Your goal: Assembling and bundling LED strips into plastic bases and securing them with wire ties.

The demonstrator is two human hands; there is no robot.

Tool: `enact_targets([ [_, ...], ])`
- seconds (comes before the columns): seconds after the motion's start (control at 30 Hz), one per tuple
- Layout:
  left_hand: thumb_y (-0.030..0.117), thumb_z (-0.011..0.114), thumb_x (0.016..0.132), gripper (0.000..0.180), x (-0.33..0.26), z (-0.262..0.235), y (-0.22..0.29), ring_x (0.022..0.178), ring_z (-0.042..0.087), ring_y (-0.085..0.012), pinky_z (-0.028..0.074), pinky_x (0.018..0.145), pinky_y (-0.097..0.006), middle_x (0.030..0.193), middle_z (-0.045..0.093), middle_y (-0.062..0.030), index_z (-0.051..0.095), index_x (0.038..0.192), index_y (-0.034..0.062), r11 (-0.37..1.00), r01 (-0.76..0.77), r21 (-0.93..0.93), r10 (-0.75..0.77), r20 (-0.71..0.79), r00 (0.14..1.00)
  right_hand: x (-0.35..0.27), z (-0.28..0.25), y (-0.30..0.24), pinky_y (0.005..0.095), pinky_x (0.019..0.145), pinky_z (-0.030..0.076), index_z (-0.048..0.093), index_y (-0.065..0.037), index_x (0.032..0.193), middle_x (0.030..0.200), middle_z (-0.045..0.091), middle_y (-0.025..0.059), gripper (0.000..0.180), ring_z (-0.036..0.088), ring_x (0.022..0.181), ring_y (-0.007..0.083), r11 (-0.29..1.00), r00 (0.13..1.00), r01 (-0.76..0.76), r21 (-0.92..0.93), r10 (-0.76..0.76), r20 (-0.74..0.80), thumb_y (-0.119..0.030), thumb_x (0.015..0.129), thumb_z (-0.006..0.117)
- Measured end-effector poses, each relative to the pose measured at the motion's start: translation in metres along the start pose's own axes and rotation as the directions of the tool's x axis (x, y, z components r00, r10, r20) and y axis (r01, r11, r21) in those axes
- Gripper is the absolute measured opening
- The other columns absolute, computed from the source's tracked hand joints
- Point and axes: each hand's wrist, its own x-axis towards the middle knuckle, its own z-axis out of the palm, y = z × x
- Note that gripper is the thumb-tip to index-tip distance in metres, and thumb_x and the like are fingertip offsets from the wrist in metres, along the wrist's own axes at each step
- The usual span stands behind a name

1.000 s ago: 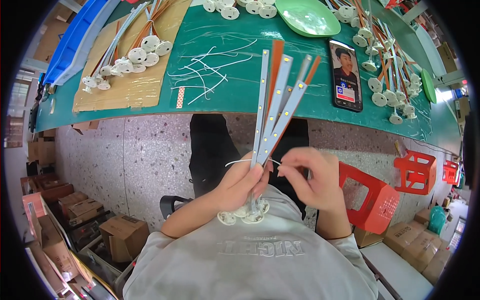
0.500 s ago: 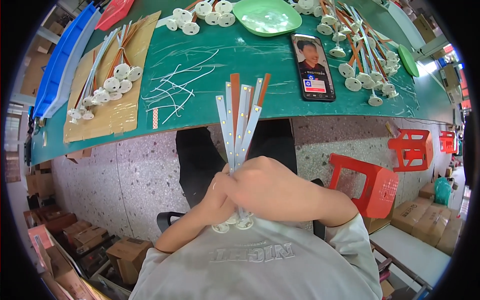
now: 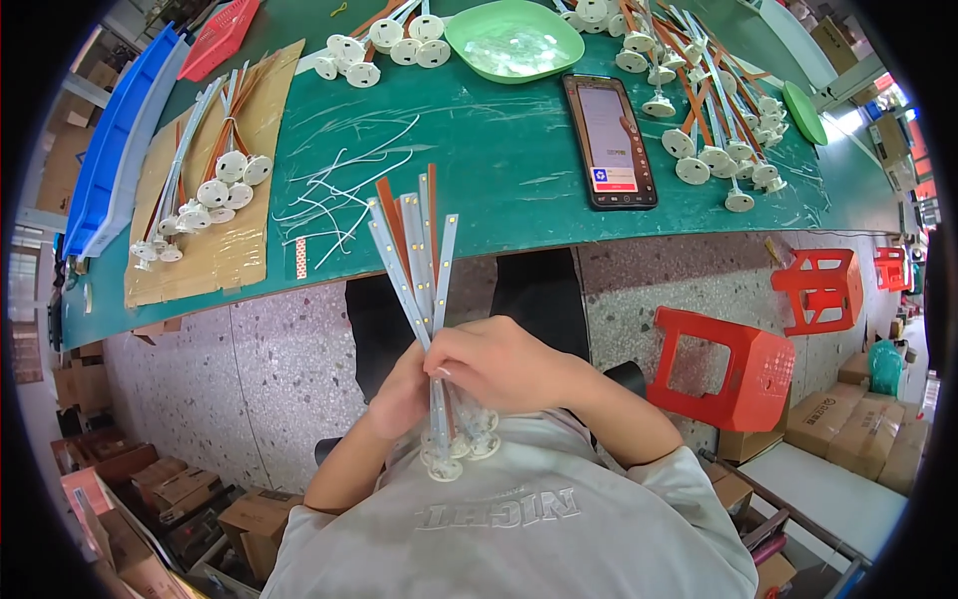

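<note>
Since the strips (image 3: pixel 421 280) splay into a fan at the top, my left hand (image 3: pixel 399 394) is closed round their middle, probably to keep them from slipping apart; its fingertips are hidden behind my right hand (image 3: pixel 504 364), whose fingers curl against the front of the strips, though I cannot tell whether they pinch anything. The strips are held before my shirt (image 3: pixel 419 559), discs (image 3: pixel 444 468) toward my belly, tops toward the table (image 3: pixel 479 140), I suppose because the slim part gives a better grip than the wide ends. On the green surface white ties (image 3: pixel 342 190) lie loose, likely within easy reach, and cardboard (image 3: pixel 220 268) perhaps spares other bundles (image 3: pixel 230 130) scratches. A phone (image 3: pixel 611 140) lies face up near a bowl (image 3: pixel 481 22); around me are speckled floor (image 3: pixel 284 349), red stools (image 3: pixel 763 374) and cartons (image 3: pixel 838 424)
</note>
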Motion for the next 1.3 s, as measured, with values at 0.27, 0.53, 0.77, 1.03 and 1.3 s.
enact_targets([
  [0.27,0.054,0.035,0.101,0.055,0.011,0.001,-0.023,0.061,0.048,-0.0112,0.042,0.054,-0.026,0.084,0.052,-0.0068,0.044,0.116,0.0017,0.969,-0.225,0.102,0.201,0.202,0.958,-0.016,-0.015,-0.002,0.0293,0.059,0.052,0.063,-0.002,0.092,0.078,0.067,0.0094,0.004,0.07,0.068,0.0197,0.939,0.979,-0.199,0.281,0.205,0.011,-0.001,0.087,0.062],
  [0.53,0.051,0.039,0.1,0.057,0.003,-0.001,-0.015,0.074,0.053,-0.0081,0.044,0.065,-0.024,0.09,0.057,-0.0045,0.047,0.122,-0.0004,0.963,-0.254,0.094,0.213,0.319,0.923,-0.022,-0.014,-0.006,0.028,0.059,0.052,0.066,-0.001,0.092,0.078,0.068,0.0088,0.009,0.071,0.069,0.0191,0.9,0.98,-0.179,0.397,0.198,-0.006,0.003,0.085,0.063],
  [0.77,0.046,0.039,0.102,0.052,0.008,0.005,-0.006,0.074,0.057,-0.0108,0.047,0.064,-0.025,0.09,0.058,-0.0063,0.045,0.124,-0.0007,0.955,-0.245,0.169,0.197,0.26,0.945,-0.017,-0.025,-0.006,0.032,0.059,0.051,0.064,-0.001,0.09,0.077,0.066,0.0099,0.011,0.066,0.066,0.0251,1.0,0.998,0.002,-0.009,-0.003,-0.057,0.004,0.081,0.064],
  [1.03,0.035,0.043,0.103,0.038,0.016,0.011,-0.003,0.061,0.047,-0.0072,0.043,0.056,-0.023,0.075,0.05,-0.0013,0.048,0.118,0.0006,0.981,-0.191,-0.037,0.193,0.295,0.936,-0.014,-0.023,-0.005,0.029,0.052,0.046,0.062,-0.003,0.092,0.073,0.064,0.0092,0.015,0.061,0.059,0.0207,0.993,0.976,0.047,-0.106,-0.068,-0.205,0.005,0.079,0.066],
  [1.3,0.027,0.038,0.105,0.027,0.021,0.021,0.001,0.062,0.046,-0.0046,0.039,0.054,-0.02,0.076,0.051,-0.0005,0.047,0.113,0.0027,0.898,-0.35,0.266,0.324,0.137,0.936,-0.018,0.012,-0.015,0.0232,0.05,0.042,0.044,0.001,0.124,0.074,0.066,0.0056,0.045,0.056,0.057,0.0091,0.986,0.889,-0.145,-0.087,0.091,-0.448,0.003,0.085,0.066],
])
